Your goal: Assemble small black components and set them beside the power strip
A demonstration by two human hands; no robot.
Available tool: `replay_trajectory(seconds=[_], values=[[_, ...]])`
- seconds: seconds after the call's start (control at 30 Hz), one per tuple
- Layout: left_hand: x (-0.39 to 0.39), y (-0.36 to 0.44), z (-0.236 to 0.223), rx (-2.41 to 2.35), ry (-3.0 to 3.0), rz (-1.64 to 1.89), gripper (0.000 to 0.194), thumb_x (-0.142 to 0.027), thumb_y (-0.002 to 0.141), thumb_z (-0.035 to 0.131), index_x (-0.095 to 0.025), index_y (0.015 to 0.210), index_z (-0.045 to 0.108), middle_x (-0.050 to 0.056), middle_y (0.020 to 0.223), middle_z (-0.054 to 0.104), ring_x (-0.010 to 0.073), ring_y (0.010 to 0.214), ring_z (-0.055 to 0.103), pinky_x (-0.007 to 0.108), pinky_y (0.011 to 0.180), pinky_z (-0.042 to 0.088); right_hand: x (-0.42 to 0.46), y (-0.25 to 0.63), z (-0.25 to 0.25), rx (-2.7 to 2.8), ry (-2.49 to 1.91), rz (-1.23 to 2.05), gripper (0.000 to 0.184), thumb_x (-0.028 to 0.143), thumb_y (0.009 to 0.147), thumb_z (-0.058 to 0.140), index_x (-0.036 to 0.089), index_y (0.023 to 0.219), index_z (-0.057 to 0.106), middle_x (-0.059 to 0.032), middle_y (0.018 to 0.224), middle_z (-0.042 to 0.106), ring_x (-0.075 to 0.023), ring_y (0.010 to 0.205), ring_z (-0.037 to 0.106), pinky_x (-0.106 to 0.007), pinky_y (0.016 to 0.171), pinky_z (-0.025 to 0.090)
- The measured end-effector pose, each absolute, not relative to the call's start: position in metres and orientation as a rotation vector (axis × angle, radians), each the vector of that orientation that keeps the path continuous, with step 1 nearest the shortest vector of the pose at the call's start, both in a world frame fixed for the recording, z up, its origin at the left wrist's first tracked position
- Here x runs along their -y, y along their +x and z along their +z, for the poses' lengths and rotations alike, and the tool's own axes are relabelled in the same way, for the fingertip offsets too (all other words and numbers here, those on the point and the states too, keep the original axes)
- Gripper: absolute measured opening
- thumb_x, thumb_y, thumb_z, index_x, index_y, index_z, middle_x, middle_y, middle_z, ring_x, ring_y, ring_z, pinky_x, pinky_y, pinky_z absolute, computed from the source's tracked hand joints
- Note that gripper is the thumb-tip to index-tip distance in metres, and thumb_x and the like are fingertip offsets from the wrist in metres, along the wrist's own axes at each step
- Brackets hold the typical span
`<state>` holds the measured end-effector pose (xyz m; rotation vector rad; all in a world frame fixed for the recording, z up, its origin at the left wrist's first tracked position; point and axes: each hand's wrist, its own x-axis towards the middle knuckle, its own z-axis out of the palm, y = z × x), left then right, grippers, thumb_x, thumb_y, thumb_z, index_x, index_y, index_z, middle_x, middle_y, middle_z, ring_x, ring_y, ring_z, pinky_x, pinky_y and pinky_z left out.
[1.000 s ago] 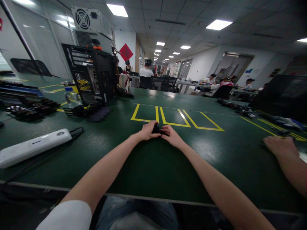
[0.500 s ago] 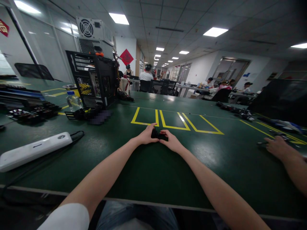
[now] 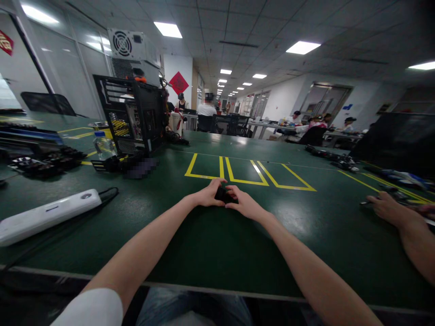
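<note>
Between my two hands is a small black object (image 3: 222, 194), partly covered by my fingers; its kind cannot be made out. My left hand (image 3: 208, 194) is curled around its left side, thumb near me and fingers on the far side. My right hand (image 3: 242, 200) grips the right side, fingertips close to those of the left. Both hands are low over the green table (image 3: 204, 244), just in front of yellow tape outlines (image 3: 244, 182).
A white power strip (image 3: 50, 215) with a black cable lies at left. Behind it stand a water bottle (image 3: 103, 147) and an open black computer case (image 3: 132, 115) with metal units on top. At right, a co-worker's hand (image 3: 387, 208) handles a dark item near other parts.
The black object has turned between my hands, and my right fingers have shifted over it. My view has tipped slightly. The co-worker's hand at right has moved a little left.
</note>
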<state>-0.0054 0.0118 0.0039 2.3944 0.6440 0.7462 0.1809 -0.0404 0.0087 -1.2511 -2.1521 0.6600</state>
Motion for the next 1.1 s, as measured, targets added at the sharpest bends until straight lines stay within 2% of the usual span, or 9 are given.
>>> replay_trajectory(seconds=[0.2, 0.4, 0.5, 0.63, 0.7, 0.9, 1.03, 1.1], values=[[0.001, -0.006, 0.017, -0.644, 2.502, 0.582, 0.074, -0.036, 0.062, 0.064, -0.028, 0.123, 0.023, 0.009, 0.125, 0.027, 0.03, 0.117, 0.029, 0.051, 0.093, 0.027, 0.045, 0.184, 0.016, 2.15, -1.229, 0.797, 0.068, 0.028, 0.062, 0.066, 0.023, 0.119, 0.031, -0.0078, 0.102, 0.056, -0.0216, 0.097, 0.054, -0.045, 0.087, 0.041], [0.019, -0.001, 0.026, -0.704, 2.565, 0.503, 0.092, -0.045, 0.059, 0.065, -0.031, 0.128, 0.005, 0.01, 0.126, 0.027, 0.0324, 0.114, 0.031, 0.055, 0.089, 0.026, 0.046, 0.184, 0.02, 1.985, -1.203, 0.894, 0.06, 0.032, 0.058, 0.068, 0.021, 0.108, 0.037, -0.0088, 0.105, 0.05, -0.0197, 0.086, 0.057, -0.04, 0.075, 0.049], [0.029, 0.001, 0.029, -0.704, 2.615, 0.494, 0.08, -0.045, 0.063, 0.061, -0.03, 0.125, 0.014, 0.008, 0.12, 0.032, 0.0291, 0.111, 0.035, 0.051, 0.088, 0.028, 0.045, 0.184, 0.02, 1.938, -1.181, 0.933, 0.059, 0.031, 0.057, 0.069, 0.021, 0.105, 0.037, -0.0066, 0.102, 0.049, -0.0184, 0.085, 0.057, -0.038, 0.074, 0.049], [0.038, 0.001, 0.03, -0.695, 2.681, 0.448, 0.039, -0.04, 0.073, 0.052, -0.028, 0.108, 0.041, 0.005, 0.115, 0.032, 0.0262, 0.11, 0.034, 0.047, 0.088, 0.031, 0.044, 0.184, 0.017, 1.897, -1.181, 0.967, 0.06, 0.031, 0.056, 0.07, 0.021, 0.105, 0.037, -0.0051, 0.101, 0.047, -0.0167, 0.081, 0.058, -0.036, 0.071, 0.049], [0.039, 0.002, 0.03, -0.724, 2.67, 0.444, 0.028, -0.038, 0.075, 0.049, -0.026, 0.1, 0.046, 0.005, 0.114, 0.032, 0.0249, 0.108, 0.035, 0.046, 0.087, 0.032, 0.044, 0.183, 0.017, 1.909, -1.179, 0.984, 0.059, 0.032, 0.058, 0.068, 0.022, 0.106, 0.037, -0.0052, 0.1, 0.047, -0.0165, 0.08, 0.058, -0.036, 0.07, 0.049], [0.052, -0.001, 0.027, -0.798, 2.584, 0.473, 0.028, -0.03, 0.073, 0.051, -0.024, 0.099, 0.045, 0.004, 0.111, 0.035, 0.0204, 0.1, 0.041, 0.042, 0.087, 0.035, 0.048, 0.181, 0.02, 2.032, -1.181, 1.006, 0.054, 0.036, 0.063, 0.064, 0.021, 0.109, 0.04, -0.0071, 0.104, 0.051, -0.0167, 0.083, 0.057, -0.035, 0.072, 0.048], [0.079, -0.017, 0.03, -0.833, 2.577, 0.439, 0.04, -0.027, 0.071, 0.052, -0.024, 0.109, 0.04, 0.005, 0.113, 0.037, 0.0187, 0.096, 0.044, 0.035, 0.085, 0.038, 0.049, 0.178, 0.021, 2.007, -1.209, 0.94, 0.044, 0.041, 0.07, 0.054, 0.021, 0.107, 0.042, -0.0067, 0.101, 0.053, -0.0142, 0.075, 0.059, -0.032, 0.069, 0.047], [0.097, -0.028, 0.034, -0.905, 2.617, 0.433, 0.039, -0.028, 0.073, 0.05, -0.024, 0.11, 0.04, 0.004, 0.108, 0.042, 0.0188, 0.095, 0.044, 0.034, 0.084, 0.039, 0.049, 0.178, 0.019, 1.991, -1.225, 0.889, 0.04, 0.042, 0.072, 0.052, 0.02, 0.105, 0.044, -0.0061, 0.099, 0.054, -0.0136, 0.074, 0.059, -0.032, 0.069, 0.047]])
